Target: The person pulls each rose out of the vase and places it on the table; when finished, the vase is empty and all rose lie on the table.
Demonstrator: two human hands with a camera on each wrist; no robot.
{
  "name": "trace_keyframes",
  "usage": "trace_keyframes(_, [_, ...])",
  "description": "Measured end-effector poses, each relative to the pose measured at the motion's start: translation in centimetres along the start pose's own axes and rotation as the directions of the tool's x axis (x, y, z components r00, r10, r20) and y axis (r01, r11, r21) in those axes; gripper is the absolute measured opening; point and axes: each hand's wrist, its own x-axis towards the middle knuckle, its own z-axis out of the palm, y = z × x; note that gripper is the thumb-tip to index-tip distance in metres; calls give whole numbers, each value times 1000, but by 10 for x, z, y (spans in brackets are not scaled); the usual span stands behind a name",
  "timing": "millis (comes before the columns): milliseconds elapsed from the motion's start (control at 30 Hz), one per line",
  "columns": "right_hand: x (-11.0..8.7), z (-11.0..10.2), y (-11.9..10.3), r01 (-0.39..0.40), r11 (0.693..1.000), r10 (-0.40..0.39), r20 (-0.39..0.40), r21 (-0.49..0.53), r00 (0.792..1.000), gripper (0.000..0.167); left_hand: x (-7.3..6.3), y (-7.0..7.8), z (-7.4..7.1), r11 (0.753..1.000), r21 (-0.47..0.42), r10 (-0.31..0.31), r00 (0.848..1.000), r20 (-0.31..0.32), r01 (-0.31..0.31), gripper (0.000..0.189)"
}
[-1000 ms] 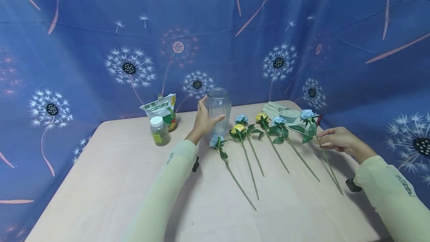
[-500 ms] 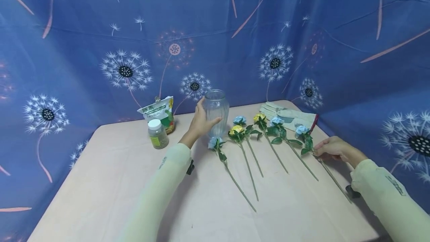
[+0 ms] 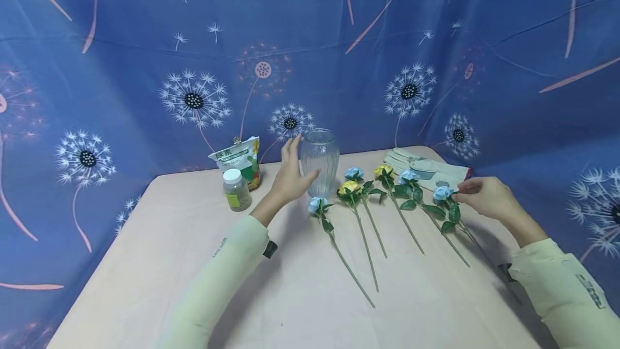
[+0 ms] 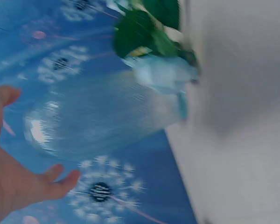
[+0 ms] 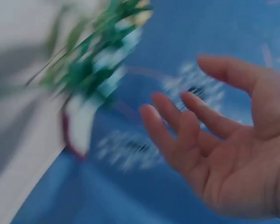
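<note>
A clear ribbed glass vase (image 3: 321, 163) stands upright toward the back of the table. My left hand (image 3: 289, 179) is beside it with fingers spread; in the left wrist view a gap separates that hand (image 4: 23, 182) from the blurred vase (image 4: 98, 116). To the right, several artificial roses lie side by side, blue and yellow, stems toward me. The rightmost blue rose (image 3: 443, 194) lies just left of my right hand (image 3: 490, 198). Seen from the right wrist, that hand (image 5: 219, 154) holds nothing, its fingers loosely bent, away from the blurred flowers (image 5: 93, 70).
A pair of pale work gloves (image 3: 426, 170) lies behind the roses. Left of the vase are a white-capped jar (image 3: 237, 190) and a printed bag (image 3: 242, 159). A blue dandelion-print curtain (image 3: 300, 42) hangs behind the pinkish table (image 3: 271, 295).
My right hand has lowered the rightmost blue rose onto the table, let go and lifted off it. My left hand has come away from the vase, fingers opening.
</note>
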Motion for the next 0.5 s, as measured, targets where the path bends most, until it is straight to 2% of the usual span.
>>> trace_keyframes(67, [-3,9,-24,104,995,-102,-107,9,989,55,-7,9,-8,997,-28,64,997,-53,-65,91])
trace_keyframes(133, [-3,21,-45,216,975,-205,-191,43,960,52,-14,16,-14,990,-46,126,988,-90,-130,88])
trace_keyframes(200, [-3,33,-65,327,941,-297,-250,90,922,55,-18,23,-17,981,-55,179,979,-96,-185,88])
trace_keyframes(300, [0,53,-92,445,882,-392,-280,156,876,66,-23,29,-18,968,-26,246,967,-64,-248,90])
trace_keyframes(400, [5,71,-117,505,838,-444,-278,206,852,74,-28,32,-16,953,49,301,953,-28,-299,90])
trace_keyframes(500, [11,87,-136,533,818,-466,-292,219,835,76,-32,35,-13,931,123,345,939,19,-344,89])
